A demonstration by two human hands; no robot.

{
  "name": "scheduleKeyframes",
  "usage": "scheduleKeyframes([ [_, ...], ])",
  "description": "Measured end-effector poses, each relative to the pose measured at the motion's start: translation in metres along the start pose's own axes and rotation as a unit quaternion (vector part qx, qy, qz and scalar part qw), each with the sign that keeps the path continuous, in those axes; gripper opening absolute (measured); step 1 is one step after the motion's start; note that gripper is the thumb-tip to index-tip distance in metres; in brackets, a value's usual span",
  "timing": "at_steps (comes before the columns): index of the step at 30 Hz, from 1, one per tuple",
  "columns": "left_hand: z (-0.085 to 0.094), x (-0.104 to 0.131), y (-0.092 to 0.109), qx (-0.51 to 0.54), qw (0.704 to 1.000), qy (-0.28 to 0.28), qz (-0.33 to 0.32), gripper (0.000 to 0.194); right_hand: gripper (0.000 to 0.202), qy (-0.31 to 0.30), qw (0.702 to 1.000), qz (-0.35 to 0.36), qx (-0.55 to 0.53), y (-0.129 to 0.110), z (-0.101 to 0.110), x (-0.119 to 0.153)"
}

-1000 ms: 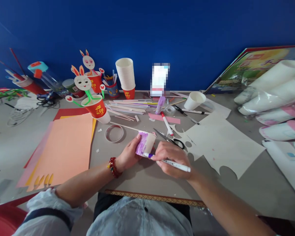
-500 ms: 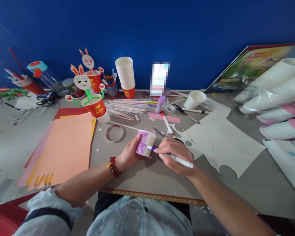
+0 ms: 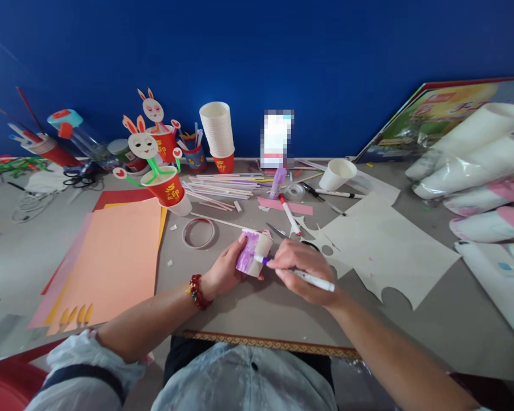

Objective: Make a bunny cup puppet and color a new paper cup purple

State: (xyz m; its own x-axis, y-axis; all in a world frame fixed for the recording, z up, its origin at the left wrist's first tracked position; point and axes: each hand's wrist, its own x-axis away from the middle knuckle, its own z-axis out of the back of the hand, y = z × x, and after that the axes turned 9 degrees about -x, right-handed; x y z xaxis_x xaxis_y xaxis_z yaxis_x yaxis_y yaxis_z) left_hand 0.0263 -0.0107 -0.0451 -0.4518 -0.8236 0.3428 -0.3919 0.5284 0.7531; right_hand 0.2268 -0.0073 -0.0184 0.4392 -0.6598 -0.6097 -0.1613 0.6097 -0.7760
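Note:
My left hand [image 3: 225, 267] grips a small white piece [image 3: 254, 253] that looks like paper or a cup, its left part coloured purple in streaks. Pinched in my right hand [image 3: 305, 268] is a white marker [image 3: 310, 279] with a purple tip end, which meets the piece near the edge of the coloured area. Behind my right hand lie scissors [image 3: 277, 230], partly covered by it. A red-capped marker [image 3: 290, 216] rests just beyond them. To the left of the piece is a roll of tape [image 3: 198, 233].
Coloured paper sheets [image 3: 111, 262] lie on the left. Red cups with rabbit figures [image 3: 165, 187], a stack of white cups [image 3: 216, 128] and paper straws [image 3: 223, 185] stand or lie at the back. Cut white card [image 3: 385, 245] and wrapped cups [image 3: 466, 154] are on the right.
The piece in my left hand has tilted slightly, and the marker tip has shifted a little down it. Both hands keep their hold.

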Motion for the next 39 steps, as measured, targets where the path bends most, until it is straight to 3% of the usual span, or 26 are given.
scheduleKeyframes([
  [2,0.0002,0.0001,-0.0002,0.008,1.0,-0.002,-0.003,0.058,0.024,-0.025,1.0,0.002,-0.01,-0.0004,-0.0014,0.0009],
  [7,0.0009,-0.0004,-0.0007,-0.005,1.0,-0.002,0.0,0.062,0.022,0.074,0.996,-0.034,0.047,0.0021,0.0029,0.0035],
  [12,0.0006,-0.0003,0.0002,-0.003,1.0,-0.001,0.0,0.058,0.021,0.017,1.0,-0.021,0.01,0.0022,0.0018,0.0038],
  [16,0.0009,-0.0003,0.0001,-0.017,1.0,-0.001,0.008,0.064,0.021,0.081,0.995,-0.041,0.052,0.001,0.0022,0.0031],
  [21,0.0013,0.0002,-0.0001,-0.014,1.0,0.001,0.0,0.058,0.019,0.019,0.999,-0.03,0.009,0.001,0.0023,0.0021],
  [26,0.0012,0.0005,0.0005,-0.017,1.0,-0.004,0.017,0.063,0.02,0.085,0.994,-0.049,0.051,0.0008,0.0017,0.0018],
  [31,0.0007,-0.0001,0.0002,0.013,1.0,0.009,0.013,0.056,0.02,0.004,1.0,-0.021,-0.001,-0.0018,-0.0033,0.0009],
  [36,0.0004,-0.0009,0.0014,0.005,1.0,0.011,0.021,0.058,0.02,0.087,0.995,-0.031,0.036,0.0012,-0.0016,0.0021],
  [39,-0.0002,-0.0007,0.0024,0.013,1.0,0.004,0.019,0.056,0.021,0.029,0.999,-0.017,-0.001,0.002,-0.0026,0.0025],
])
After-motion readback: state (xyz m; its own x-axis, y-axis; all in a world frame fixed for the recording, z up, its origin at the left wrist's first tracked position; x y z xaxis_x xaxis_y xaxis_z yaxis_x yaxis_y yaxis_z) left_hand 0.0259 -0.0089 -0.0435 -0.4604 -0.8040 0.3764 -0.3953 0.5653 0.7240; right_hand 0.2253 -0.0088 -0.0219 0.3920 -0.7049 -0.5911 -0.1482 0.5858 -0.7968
